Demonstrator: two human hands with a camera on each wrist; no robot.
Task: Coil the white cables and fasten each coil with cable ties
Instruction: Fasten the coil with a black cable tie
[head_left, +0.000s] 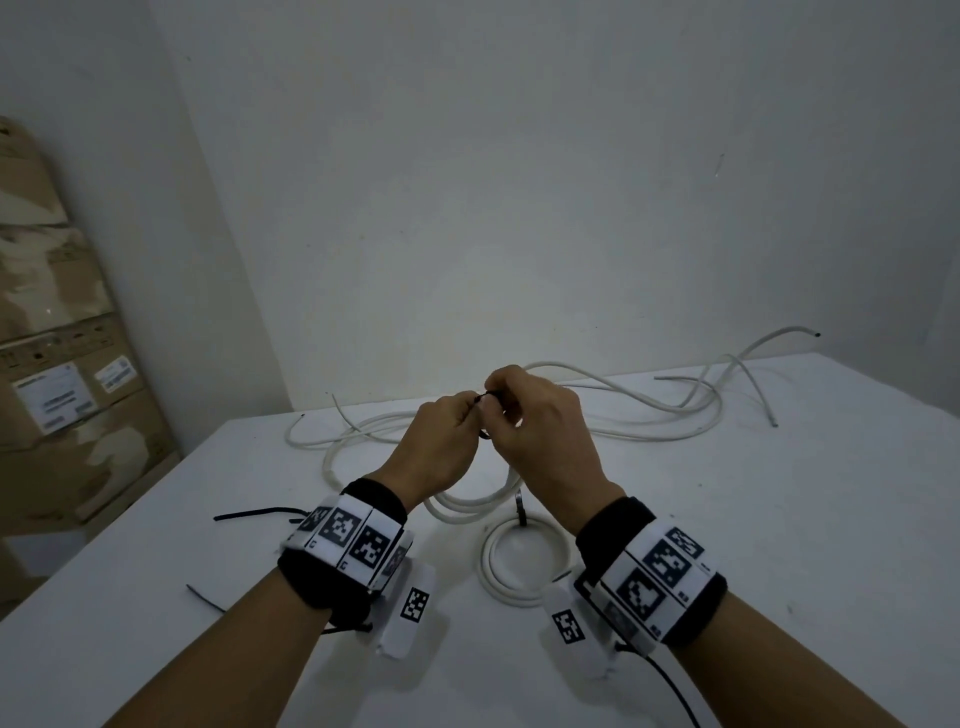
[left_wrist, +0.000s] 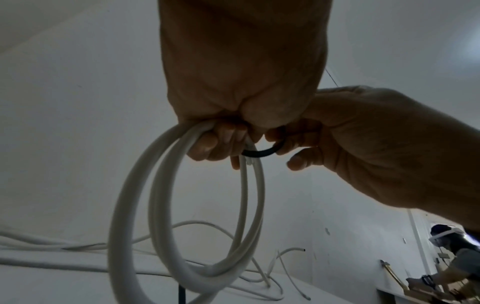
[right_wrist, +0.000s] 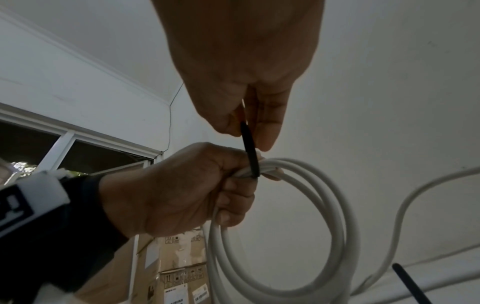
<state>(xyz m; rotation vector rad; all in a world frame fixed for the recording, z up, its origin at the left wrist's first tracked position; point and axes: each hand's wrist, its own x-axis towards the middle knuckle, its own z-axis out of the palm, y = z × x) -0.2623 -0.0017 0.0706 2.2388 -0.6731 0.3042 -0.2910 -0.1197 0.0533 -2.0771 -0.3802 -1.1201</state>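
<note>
White cable coil (right_wrist: 335, 207) hangs in the air above the worktop (head_left: 727, 519), w/ our left hand (head_left: 441, 441) clenched round its top; the loops droop down toward 6 o'clock. Our right hand (head_left: 540, 431) pinches a black cable tie (right_wrist: 249, 152) between thumb & fingers, and the tie runs across the bundled strands right at the left hand's grip. In the left wrist view the tie curves as a dark loop (left_wrist: 262, 152) between the two hands, touching the coil. Both hands meet mid-frame, approx. 12 o'clock from our wrists.

On the worktop, just below the hands, lies a second coil (head_left: 519, 566), w/ a dark band (head_left: 521, 512) at its 12 o'clock edge. Loose cables (head_left: 649, 410) sprawl from 10 to 2 o'clock behind the hands, ends sticking up at the far right. Spare black ties (head_left: 254, 514) lie at 9 o'clock of our left wrist; a thin one (head_left: 205, 597) sits nearer us.

Cardboard boxes (head_left: 57, 364) are stacked at far 9 o'clock against the wall. Another person (left_wrist: 457, 265) shows at the 4 o'clock edge of the left wrist view.
</note>
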